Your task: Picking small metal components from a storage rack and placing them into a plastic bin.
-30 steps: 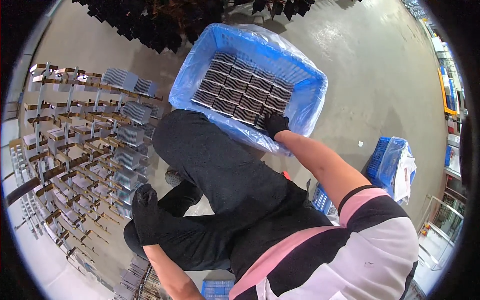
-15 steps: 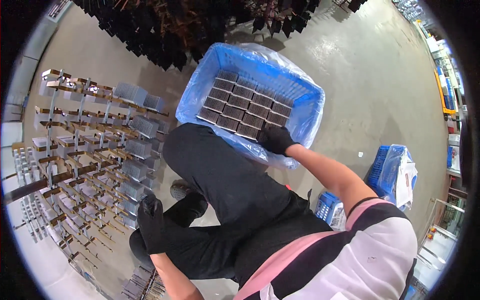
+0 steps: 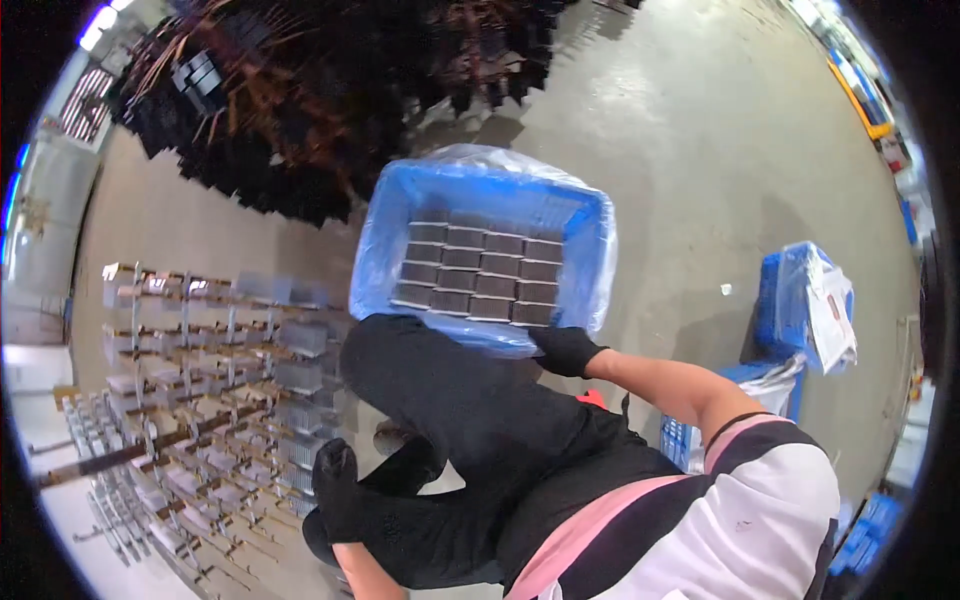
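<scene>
A blue plastic crate (image 3: 607, 255) lined with clear film stands before my knees. Rows of dark finned heat sinks (image 3: 480, 270) lie packed in it. My right hand (image 3: 567, 352), in a black glove, is at the crate's near right edge, close to the nearest row; its dark fingers blend together, so their pose is unclear. My left hand (image 3: 338, 485), also black-gloved, rests by my left knee beside the rack, fingers curled; anything inside them is hidden. Grey finned heat sinks (image 3: 302, 375) hang on the right side of the metal rack (image 3: 190, 400) at left.
A large dark mass of hanging black pieces (image 3: 330, 110) fills the far side beyond the crate. To the right, a blue crate (image 3: 768, 300) holds film and papers, with another blue basket (image 3: 678, 440) nearer my hip. Grey floor (image 3: 690, 180) stretches to the right.
My right hand has drawn back from the near row of heat sinks to the crate's near edge. My view has shifted, so the rack and crate sit lower in it. My left hand stays by the knee.
</scene>
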The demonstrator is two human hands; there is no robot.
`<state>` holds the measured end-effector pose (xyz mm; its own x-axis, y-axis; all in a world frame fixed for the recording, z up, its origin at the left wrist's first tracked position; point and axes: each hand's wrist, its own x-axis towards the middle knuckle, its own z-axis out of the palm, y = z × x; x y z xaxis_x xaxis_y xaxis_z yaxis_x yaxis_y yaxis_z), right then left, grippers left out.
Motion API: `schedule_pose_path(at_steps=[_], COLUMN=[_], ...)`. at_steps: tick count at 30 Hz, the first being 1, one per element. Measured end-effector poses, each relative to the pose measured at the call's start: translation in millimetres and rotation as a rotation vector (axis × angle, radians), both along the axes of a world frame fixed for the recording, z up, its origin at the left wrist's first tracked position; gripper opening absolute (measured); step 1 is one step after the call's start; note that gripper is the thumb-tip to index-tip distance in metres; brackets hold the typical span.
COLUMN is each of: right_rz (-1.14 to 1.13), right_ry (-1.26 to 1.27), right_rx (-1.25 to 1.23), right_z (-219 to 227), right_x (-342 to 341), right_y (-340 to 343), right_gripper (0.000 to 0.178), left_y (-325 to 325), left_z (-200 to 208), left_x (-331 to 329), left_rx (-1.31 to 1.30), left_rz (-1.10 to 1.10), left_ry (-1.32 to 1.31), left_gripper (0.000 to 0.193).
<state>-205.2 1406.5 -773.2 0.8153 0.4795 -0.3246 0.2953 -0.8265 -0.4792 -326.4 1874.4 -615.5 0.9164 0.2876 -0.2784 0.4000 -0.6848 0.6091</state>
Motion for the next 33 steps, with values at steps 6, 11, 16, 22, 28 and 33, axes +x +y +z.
schedule_pose_path(at_steps=[6,11,16,22,28,33], right_rz=[0.041,-0.413,-0.694,-1.227,-2.085,-2.335], right_ry=[-0.470,-0.417,-0.358,-0.641,-0.068,0.012], right_rx=[0.255,0.279,0.124,-0.004,-0.034,0.240], right_z=[61,95,102,0,-82,-165], right_x=[2,-31,-82,-244,-325,-355], right_y=[23,-19,-78,-199,-290,-378], right_gripper=[0.067,0.045,0.027,0.026,0.045,0.066], left_y=[66,-5,22,6,76,70], left_z=[-2,38,-26,-85,-113,-106], left_x=[16,82,95,152,161,143], left_rx=[-0.236,0.407,0.329,0.346,-0.147,-0.263], left_rz=[-0.079,-0.532,-0.862,-0.950,-0.307,-0.385], left_ry=[0.022,0.253,-0.066,0.194,0.342,0.304], left_gripper=[0.035,0.042,0.038,0.038,0.040,0.041])
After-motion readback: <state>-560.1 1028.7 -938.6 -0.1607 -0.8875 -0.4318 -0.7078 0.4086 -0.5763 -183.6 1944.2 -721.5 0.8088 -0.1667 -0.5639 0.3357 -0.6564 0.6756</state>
